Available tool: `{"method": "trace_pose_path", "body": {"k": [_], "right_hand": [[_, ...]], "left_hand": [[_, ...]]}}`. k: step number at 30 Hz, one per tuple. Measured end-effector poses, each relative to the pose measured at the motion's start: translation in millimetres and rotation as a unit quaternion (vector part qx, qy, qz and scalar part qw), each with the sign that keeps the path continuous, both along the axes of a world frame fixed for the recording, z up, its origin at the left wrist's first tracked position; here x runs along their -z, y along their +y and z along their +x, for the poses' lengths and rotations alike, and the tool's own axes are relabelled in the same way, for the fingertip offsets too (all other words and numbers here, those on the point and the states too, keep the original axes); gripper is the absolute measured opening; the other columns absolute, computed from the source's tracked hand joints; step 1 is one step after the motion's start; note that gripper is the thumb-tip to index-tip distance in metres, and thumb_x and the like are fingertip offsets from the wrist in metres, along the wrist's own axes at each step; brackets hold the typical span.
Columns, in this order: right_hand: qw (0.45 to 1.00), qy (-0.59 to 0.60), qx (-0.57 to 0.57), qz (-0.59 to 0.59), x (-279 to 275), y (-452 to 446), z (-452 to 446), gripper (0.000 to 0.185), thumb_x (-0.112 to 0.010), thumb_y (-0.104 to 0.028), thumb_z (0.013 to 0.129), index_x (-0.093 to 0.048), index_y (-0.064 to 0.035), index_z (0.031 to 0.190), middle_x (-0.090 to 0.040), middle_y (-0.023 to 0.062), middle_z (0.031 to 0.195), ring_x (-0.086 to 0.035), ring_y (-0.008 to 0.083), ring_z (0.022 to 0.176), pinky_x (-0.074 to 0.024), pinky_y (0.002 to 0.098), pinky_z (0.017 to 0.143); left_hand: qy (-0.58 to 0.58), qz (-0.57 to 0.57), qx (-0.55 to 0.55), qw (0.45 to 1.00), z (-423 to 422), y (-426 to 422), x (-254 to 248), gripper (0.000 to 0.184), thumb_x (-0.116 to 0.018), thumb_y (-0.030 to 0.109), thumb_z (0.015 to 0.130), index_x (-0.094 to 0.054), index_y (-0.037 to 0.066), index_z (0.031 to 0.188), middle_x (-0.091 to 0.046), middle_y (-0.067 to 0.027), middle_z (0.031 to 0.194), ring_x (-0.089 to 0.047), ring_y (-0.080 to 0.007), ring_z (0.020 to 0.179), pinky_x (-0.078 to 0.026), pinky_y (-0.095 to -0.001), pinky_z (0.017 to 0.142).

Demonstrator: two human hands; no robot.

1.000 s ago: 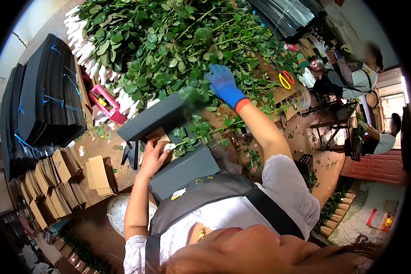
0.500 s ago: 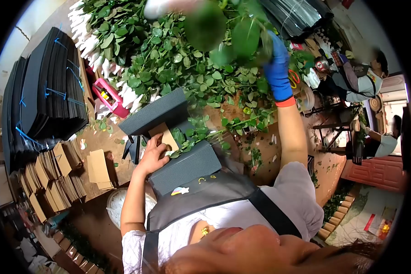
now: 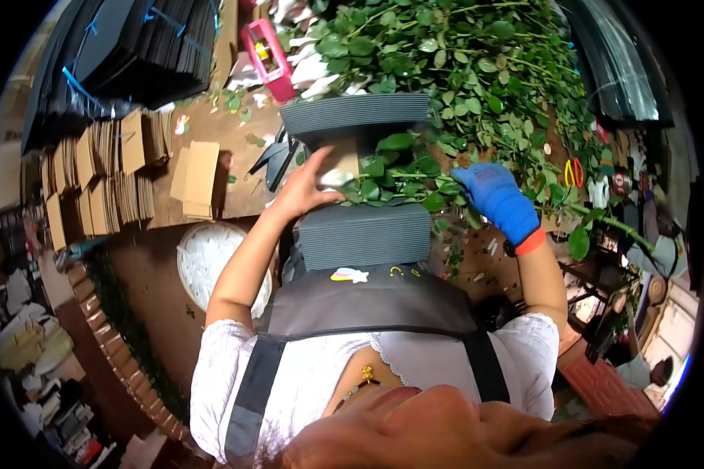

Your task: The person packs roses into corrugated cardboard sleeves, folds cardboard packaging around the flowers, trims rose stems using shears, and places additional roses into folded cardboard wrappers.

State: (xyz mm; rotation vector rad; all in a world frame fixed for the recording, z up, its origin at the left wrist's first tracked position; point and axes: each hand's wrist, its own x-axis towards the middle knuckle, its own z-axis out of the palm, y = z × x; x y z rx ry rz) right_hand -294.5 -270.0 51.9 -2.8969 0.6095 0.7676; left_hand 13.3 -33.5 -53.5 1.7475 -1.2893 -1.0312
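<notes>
"Brown worktop (image 3: pixel 246 191) lay under everything, didn't it?"

"It did, with a broad heap of green leafy stems (image 3: pixel 477 62) spread over its far side."

"And to the left?"

"Tall stacks of black sheets (image 3: pixel 137 55), tied with blue cord, and nearer, bundles of tan folded cardboard (image 3: pixel 94 172)."

"What stood in front of the person?"

"Two dark grey ribbed blocks, an upper one (image 3: pixel 356 115) and a lower one (image 3: pixel 365 238), with a tan cardboard piece (image 3: pixel 344 160) between them. Leafy cut stems (image 3: pixel 403 184) lay in that gap too, reaching toward the right hand."

"Then the round white basin (image 3: pixel 186 273)?"

"Below the table edge, left of the lower block."

"How were the hands?"

"The bare left hand (image 3: pixel 301 191) had its thumb and fingers spread wide around the pale bud end (image 3: pixel 335 179) of the stems. The right hand (image 3: pixel 494 199), in a blue knit glove with an orange cuff, was partly curled near their other end; I couldn't tell whether it gripped anything."

"Anything smaller?"

"A pink plastic tool (image 3: pixel 279 84) sat beyond the upper block, and red-and-yellow scissor handles (image 3: pixel 574 173) showed at the right."
</notes>
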Motion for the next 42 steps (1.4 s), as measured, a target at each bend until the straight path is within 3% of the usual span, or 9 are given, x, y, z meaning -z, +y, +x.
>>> {"method": "trace_pose_path", "body": {"k": [5,6,11,19,27,31,34,38,42], "right_hand": [[1.0,0.002,0.014,0.009,43,-1,-7,0.034,-0.068,-0.022,0.087,-0.061,-0.0206,0.121,-0.067,0.0101,0.1,-0.066,0.0313,0.096,-0.0541,0.0443,0.081],[0.996,0.074,0.038,0.018,45,-1,1,0.048,-0.072,-0.024,0.084,-0.058,-0.0202,0.13,-0.063,0.0112,0.119,-0.062,0.0311,0.109,-0.0512,0.0444,0.092],[0.978,-0.176,0.113,0.007,51,18,-29,0.076,-0.078,-0.028,0.074,-0.048,-0.0154,0.143,-0.052,0.0145,0.14,-0.05,0.0347,0.129,-0.0381,0.0475,0.11],[0.975,-0.181,0.104,-0.081,108,48,-32,0.05,-0.07,-0.005,0.075,-0.062,-0.0129,0.124,-0.055,0.0122,0.135,-0.047,0.0306,0.134,-0.0339,0.0471,0.114],[0.985,-0.131,0.109,-0.014,72,23,-41,0.04,-0.071,-0.017,0.08,-0.066,-0.0206,0.12,-0.06,0.0066,0.131,-0.055,0.026,0.125,-0.0406,0.0441,0.107],[0.996,0.038,0.085,-0.001,57,21,-20,0.037,-0.067,-0.013,0.083,-0.067,-0.0261,0.118,-0.063,0.0027,0.121,-0.058,0.0248,0.118,-0.0455,0.0407,0.098],[0.968,-0.205,0.062,-0.128,58,21,-24,0.034,-0.064,-0.01,0.083,-0.069,-0.0273,0.113,-0.066,0.0028,0.112,-0.062,0.0261,0.112,-0.0472,0.0389,0.094],[0.945,-0.314,0.092,0.002,138,5,-40,0.048,-0.064,-0.004,0.076,-0.067,-0.0225,0.12,-0.062,0.0109,0.128,-0.06,0.0344,0.114,-0.0509,0.0453,0.096],[0.909,-0.297,0.188,0.223,88,2,-53,0.055,-0.065,-0.014,0.081,-0.06,-0.0191,0.136,-0.055,0.0166,0.142,-0.056,0.0349,0.125,-0.0452,0.0428,0.108]], "left_hand": [[-0.102,-0.066,0.082,0.989,2,0,-5,0.058,-0.081,0.02,0.077,-0.062,0.009,0.13,-0.061,-0.0132,0.131,-0.059,-0.0352,0.116,-0.049,-0.0406,0.098],[-0.105,-0.063,0.083,0.989,2,1,-3,0.053,-0.08,0.022,0.078,-0.064,0.01,0.127,-0.061,-0.0131,0.131,-0.058,-0.0371,0.117,-0.048,-0.0423,0.099],[-0.128,-0.084,0.105,0.983,0,4,-2,0.052,-0.077,0.022,0.08,-0.063,0.008,0.128,-0.059,-0.0135,0.132,-0.056,-0.0375,0.119,-0.045,-0.044,0.101],[-0.108,-0.083,0.066,0.988,-8,1,-4,0.031,-0.07,0.017,0.09,-0.07,0.004,0.118,-0.064,-0.0139,0.128,-0.061,-0.0332,0.113,-0.049,-0.0404,0.096],[-0.094,-0.094,0.044,0.99,-13,-3,-4,0.026,-0.073,0.009,0.087,-0.071,0.003,0.112,-0.069,-0.0124,0.111,-0.065,-0.0308,0.1,-0.051,-0.0374,0.088],[-0.108,-0.092,0.048,0.989,-12,-3,-6,0.026,-0.073,0.008,0.087,-0.071,0.004,0.112,-0.069,-0.0117,0.106,-0.064,-0.0304,0.097,-0.05,-0.0381,0.086],[-0.106,-0.096,0.041,0.989,-14,0,-3,0.025,-0.073,0.008,0.086,-0.071,0.004,0.111,-0.069,-0.0117,0.105,-0.064,-0.0307,0.096,-0.05,-0.0384,0.086],[-0.108,-0.108,0.042,0.987,-12,-2,-2,0.024,-0.074,0.009,0.085,-0.072,0.004,0.108,-0.07,-0.0117,0.103,-0.064,-0.0314,0.096,-0.05,-0.039,0.087],[-0.113,-0.124,0.039,0.985,-11,-1,6,0.021,-0.075,0.01,0.085,-0.073,0.003,0.105,-0.071,-0.0116,0.102,-0.065,-0.0311,0.097,-0.05,-0.0388,0.088]]}}
